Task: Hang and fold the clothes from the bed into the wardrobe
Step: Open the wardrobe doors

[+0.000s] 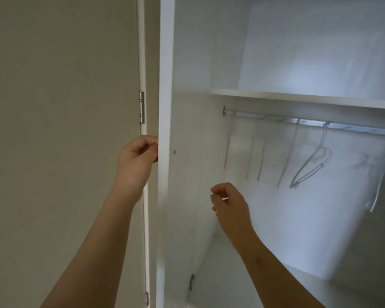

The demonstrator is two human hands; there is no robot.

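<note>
The white wardrobe stands open, its door (166, 85) seen almost edge-on in the middle of the view. My left hand (136, 161) is at the door's outer edge, fingers curled against it. My right hand (228, 205) hovers inside the wardrobe below the rail, fingers loosely curled and holding nothing. A metal hanging rail (265, 117) runs under a white shelf (298, 97). Several thin wire hangers (309, 165) hang from the rail, all bare. No clothes and no bed are in view.
A beige room door or wall panel (65, 130) with a metal hinge (142, 107) fills the left side. The wardrobe's back wall (320, 207) is white. A door hinge (191, 283) sits low on the wardrobe's inner side.
</note>
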